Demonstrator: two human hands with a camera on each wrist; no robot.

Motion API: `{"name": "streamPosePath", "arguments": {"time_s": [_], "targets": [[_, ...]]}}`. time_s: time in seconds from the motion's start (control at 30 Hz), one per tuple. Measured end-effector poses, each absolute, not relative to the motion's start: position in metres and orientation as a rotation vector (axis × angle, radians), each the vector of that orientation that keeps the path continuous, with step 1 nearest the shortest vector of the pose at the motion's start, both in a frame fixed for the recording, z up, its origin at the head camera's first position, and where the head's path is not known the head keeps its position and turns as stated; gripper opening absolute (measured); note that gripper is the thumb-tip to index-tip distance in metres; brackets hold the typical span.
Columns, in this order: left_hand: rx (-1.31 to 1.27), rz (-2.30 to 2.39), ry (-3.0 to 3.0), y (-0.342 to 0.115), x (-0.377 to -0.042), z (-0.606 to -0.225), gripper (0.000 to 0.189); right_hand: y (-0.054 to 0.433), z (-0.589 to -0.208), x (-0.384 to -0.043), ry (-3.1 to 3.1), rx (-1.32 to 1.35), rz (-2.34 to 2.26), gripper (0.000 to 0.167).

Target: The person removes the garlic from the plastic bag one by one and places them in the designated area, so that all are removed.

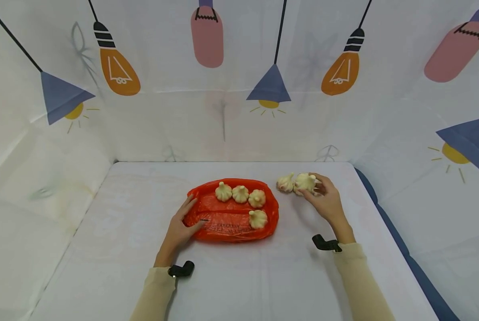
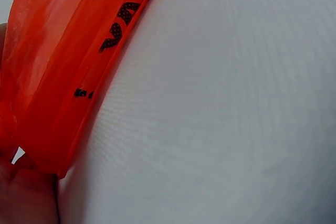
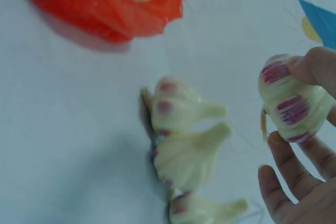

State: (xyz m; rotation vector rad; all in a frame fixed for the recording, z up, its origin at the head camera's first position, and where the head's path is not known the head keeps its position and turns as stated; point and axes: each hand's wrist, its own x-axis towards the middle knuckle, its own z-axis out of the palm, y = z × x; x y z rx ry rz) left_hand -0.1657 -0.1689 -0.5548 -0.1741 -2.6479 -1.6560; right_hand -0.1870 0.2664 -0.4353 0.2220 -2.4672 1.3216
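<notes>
Left grip (image 1: 182,227) spreads over the left end of the red plastic bag (image 1: 213,209), thumb on top, fingers along the outer rim, not clenched. It should press just enough to stop the plastic sliding. Bag lies mid-width on the bench (image 1: 103,267), near the back edge, carrying four garlic bulbs (image 1: 257,199): three in a row along its back side, one toward its front right. Loose bulbs (image 3: 189,158) sit right of it, toward the bench's back right corner; right wrist view shows three, side by side. Right grip (image 1: 325,198) pinches another bulb (image 3: 286,98) beside them, thumb against fingers, narrowed to bulb width. Best kept firm on the round flanks, off the stem, and high enough not to knock the neighbours.

Axes, left to right: bag's long axis runs along the back edge. Leftmost bagged bulb (image 1: 223,192) points its stem at the back edge. Loose ones' stems seem to point roughly that way too. Held bulb: long axis is root to stem; root tuft faces away from the palm, stem mostly hidden, exact heading can't be told.
</notes>
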Motion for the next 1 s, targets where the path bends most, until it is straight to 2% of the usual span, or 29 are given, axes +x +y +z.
{"name": "streamPosePath", "arguments": {"time_s": [0.27,0.6,1.0], "targets": [[-0.171,-1.667,-2.643,-0.171,-0.166,-0.555,0.082,0.313,-0.47,-0.205,-2.373,0.024,1.269,0.063],[-0.184,-1.657,-2.636,-0.171,-0.164,-0.556,0.082,0.349,-0.479,-0.209,-2.368,-0.106,1.185,0.063],[-0.188,-1.66,-2.648,-0.169,-0.165,-0.555,0.081,0.365,-0.494,-0.208,-2.477,-0.292,1.232,0.068]]}}
